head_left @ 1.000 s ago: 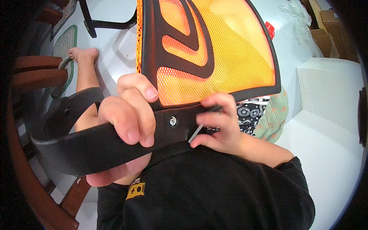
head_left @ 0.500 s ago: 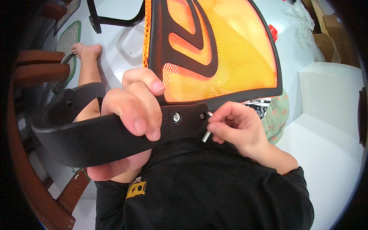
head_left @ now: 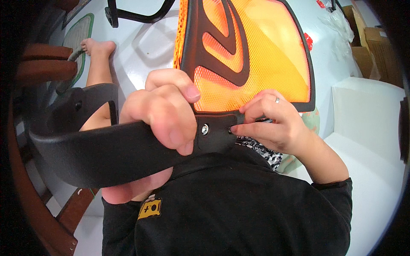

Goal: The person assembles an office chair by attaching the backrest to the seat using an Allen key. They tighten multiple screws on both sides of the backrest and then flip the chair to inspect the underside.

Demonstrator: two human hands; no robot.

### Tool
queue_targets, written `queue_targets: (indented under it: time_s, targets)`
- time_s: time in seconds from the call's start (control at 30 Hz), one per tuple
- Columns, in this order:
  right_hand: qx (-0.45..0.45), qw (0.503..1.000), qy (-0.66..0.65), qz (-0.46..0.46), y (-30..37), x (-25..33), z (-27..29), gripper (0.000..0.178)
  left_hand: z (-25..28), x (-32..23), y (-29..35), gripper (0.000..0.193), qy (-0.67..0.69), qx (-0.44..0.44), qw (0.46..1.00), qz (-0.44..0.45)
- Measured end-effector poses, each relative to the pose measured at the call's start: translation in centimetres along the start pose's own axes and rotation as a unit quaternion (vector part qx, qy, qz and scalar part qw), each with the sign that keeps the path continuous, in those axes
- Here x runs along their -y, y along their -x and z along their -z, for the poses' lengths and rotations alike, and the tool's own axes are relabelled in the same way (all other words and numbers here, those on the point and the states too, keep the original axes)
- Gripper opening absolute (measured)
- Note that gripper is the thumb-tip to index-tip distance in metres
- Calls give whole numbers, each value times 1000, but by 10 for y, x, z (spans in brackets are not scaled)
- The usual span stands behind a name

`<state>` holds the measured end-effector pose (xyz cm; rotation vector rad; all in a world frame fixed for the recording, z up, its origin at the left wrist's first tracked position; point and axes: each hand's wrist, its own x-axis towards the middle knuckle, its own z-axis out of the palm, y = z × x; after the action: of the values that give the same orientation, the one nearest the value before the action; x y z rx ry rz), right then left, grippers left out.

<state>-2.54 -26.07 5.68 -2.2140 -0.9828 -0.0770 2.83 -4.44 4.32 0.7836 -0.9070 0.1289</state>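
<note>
A curved black armrest [head_left: 115, 155] crosses in front of me, its flat end lying along the lower edge of an orange mesh chair back [head_left: 269, 64] with a black frame. My left hand [head_left: 164, 111] is closed round the armrest, fingers over the top and thumb below. A silver screw [head_left: 205, 129] sits in the armrest's end, close to those fingers. My right hand [head_left: 277, 121], with a ring on one finger, is bent at the end of the armrest. One fingertip touches the second screw hole [head_left: 232, 129]. Whatever its fingers hold is hidden; no hex key shows.
At the far left stand brown wooden legs [head_left: 47, 68] and a green-edged mat [head_left: 79, 36]. Another black armrest [head_left: 141, 16] lies on the pale floor at the back. Cardboard boxes [head_left: 380, 51] and clear plastic wrap [head_left: 339, 30] are at the far right, beyond a white block [head_left: 367, 106].
The silver hex key in my right hand has gone out of sight. That hand has turned over and risen toward the mesh. The chair back, armrest end and left hand have shifted slightly right.
</note>
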Motion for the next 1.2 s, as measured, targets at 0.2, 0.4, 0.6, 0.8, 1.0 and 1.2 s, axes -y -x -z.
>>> queue_targets:
  time_s: [0.2, 0.4, 0.6, 0.8, 1.0, 1.2]
  targets:
    - [33, 997, 13, 66, -3, -6, 3, 21, -1, -21, 5, 56, -36, -56, 991, 120]
    - [57, 993, 38, 101, -8, -7, 7, 17, -2, -17, 0, 56, -63, -67, 992, 88]
    - [66, 987, 61, 129, -15, -7, 9, 13, -6, -17, 0, 56, -38, -95, 991, 89]
    - [102, 979, 80, 155, -23, -4, 14, 12, -8, -18, -2, 55, -41, -95, 990, 92]
    - [130, 969, 97, 186, -33, -3, 17, 6, -7, -20, -3, 54, -31, -92, 990, 104]
    - [144, 959, 131, 205, -39, 3, 20, 7, -10, -19, -5, 55, -42, -100, 990, 88]
